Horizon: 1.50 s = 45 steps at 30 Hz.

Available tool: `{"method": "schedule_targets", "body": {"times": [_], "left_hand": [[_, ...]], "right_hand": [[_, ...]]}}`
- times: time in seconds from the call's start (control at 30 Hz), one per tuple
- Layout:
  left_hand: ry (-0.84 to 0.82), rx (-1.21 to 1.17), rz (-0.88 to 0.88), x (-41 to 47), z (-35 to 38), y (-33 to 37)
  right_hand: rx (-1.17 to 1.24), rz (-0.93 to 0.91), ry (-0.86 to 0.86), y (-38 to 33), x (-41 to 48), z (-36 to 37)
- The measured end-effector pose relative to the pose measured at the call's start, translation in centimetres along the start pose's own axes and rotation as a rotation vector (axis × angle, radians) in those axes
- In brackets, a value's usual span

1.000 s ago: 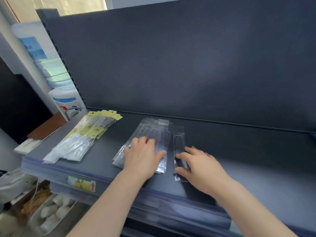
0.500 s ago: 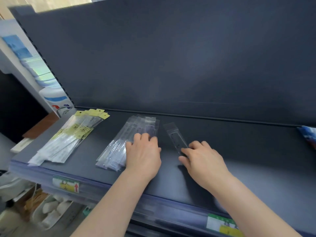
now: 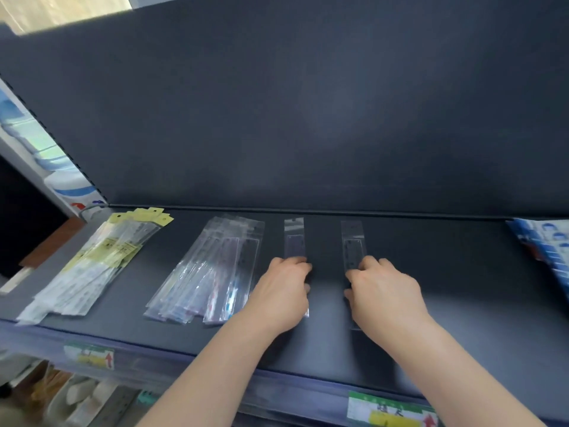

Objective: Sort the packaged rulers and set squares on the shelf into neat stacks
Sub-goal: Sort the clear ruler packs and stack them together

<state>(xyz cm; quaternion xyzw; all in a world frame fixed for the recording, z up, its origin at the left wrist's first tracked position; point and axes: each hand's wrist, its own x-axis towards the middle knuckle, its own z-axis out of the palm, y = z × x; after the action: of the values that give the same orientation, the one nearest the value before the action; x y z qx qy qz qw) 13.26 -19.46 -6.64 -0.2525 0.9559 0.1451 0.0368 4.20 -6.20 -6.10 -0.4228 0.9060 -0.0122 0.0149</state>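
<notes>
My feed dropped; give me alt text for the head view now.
The left hand holds the left ruler and the right hand the right ruler, clear-packed, flat on the dark shelf, parallel and apart. Further left lie a fanned clear pile and a yellow-tagged pile; blue packets sit far right.

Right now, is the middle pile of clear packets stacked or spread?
Spread: the clear packets fan out, their edges staggered across the shelf.

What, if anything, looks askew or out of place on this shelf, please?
The clear-packet stack is fanned out at differing angles; the yellow-topped stack lies diagonally, edges uneven. The left packet, under the left hand, and the right packet, under the right hand, lie outside both.
</notes>
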Motion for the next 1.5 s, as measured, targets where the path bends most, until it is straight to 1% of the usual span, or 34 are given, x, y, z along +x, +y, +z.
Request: {"method": "schedule_targets", "body": {"times": [0.03, 0.07, 0.13, 0.17, 0.23, 0.3, 0.4, 0.53, 0.7, 0.8, 0.9, 1.0, 1.07, 1.13, 1.2, 1.23, 1.3, 1.33, 1.43, 1.5], "left_hand": [[0.017, -0.041, 0.008, 0.0, -0.4, -0.1], [0.075, -0.062, -0.016, 0.1, -0.9, -0.5], [0.218, -0.038, -0.159, -0.2, -2.5, -2.0], [0.254, 0.006, -0.244, -0.5, -3.4, -3.2], [0.233, 0.127, -0.377, -1.5, -4.7, -5.5], [0.195, 0.164, -0.439, -2.4, -5.2, -7.4], [0.192, 0.086, -0.447, -3.2, -4.9, -8.5], [0.124, 0.12, -0.447, -3.1, -4.2, -8.6], [0.083, 0.057, -0.506, -3.1, -5.8, -10.0], [0.066, -0.028, -0.489, -3.3, -6.2, -10.3], [0.122, -0.081, -0.429, -3.5, -5.9, -10.9], [0.184, -0.217, -0.373, -3.3, -5.7, -12.1], [0.221, -0.423, -0.323, -3.0, -5.9, -12.3], [0.204, -0.654, -0.251, -2.9, -6.3, -11.5], [0.093, -0.818, -0.157, -2.9, -6.5, -10.3], [0.027, -0.881, -0.109, -2.9, -6.3, -9.6], [-0.069, -0.965, -0.039, -2.5, -5.8, -8.4], [-0.087, -0.981, -0.033, -2.1, -5.5, -7.9], [-0.088, -1.031, -0.102, -0.6, -4.3, -6.2], [-0.05, -1.023, -0.118, 0.5, -3.6, -5.2]], "right_hand": [[-0.01, -0.005, 0.024, -0.1, 0.0, -0.1], [-0.004, -0.019, 0.052, -0.3, 0.0, -0.1], [0.065, -0.066, 0.099, -1.2, 0.1, -0.2], [0.119, -0.102, 0.115, -1.9, 0.1, -0.3], [0.228, -0.19, 0.123, -3.6, 0.2, -0.5], [0.314, -0.258, 0.107, -5.6, 0.4, -0.4], [0.345, -0.313, 0.082, -8.3, 0.9, 0.4], [0.286, -0.329, 0.038, -10.1, 1.4, 1.7], [0.284, -0.262, 0.037, -10.6, 1.8, 1.2], [0.321, -0.216, 0.029, -11.7, 2.2, 0.9], [0.373, -0.162, 0.0, -12.4, 2.7, 0.9], [0.465, -0.117, -0.028, -12.5, 3.1, 0.9], [0.62, -0.075, -0.04, -12.7, 3.3, 0.8], [0.919, 0.029, -0.023, -12.8, 3.5, 0.5], [1.181, 0.151, 0.037, -12.5, 3.4, 0.2], [1.224, 0.188, 0.073, -12.0, 3.3, -0.1], [1.22, 0.222, 0.107, -10.6, 2.9, -0.5], [1.221, 0.238, 0.115, -9.8, 2.6, -0.6], [1.199, 0.337, 0.152, -6.8, 1.9, -0.2], [1.145, 0.412, 0.186, -4.7, 1.4, 0.2]]}}
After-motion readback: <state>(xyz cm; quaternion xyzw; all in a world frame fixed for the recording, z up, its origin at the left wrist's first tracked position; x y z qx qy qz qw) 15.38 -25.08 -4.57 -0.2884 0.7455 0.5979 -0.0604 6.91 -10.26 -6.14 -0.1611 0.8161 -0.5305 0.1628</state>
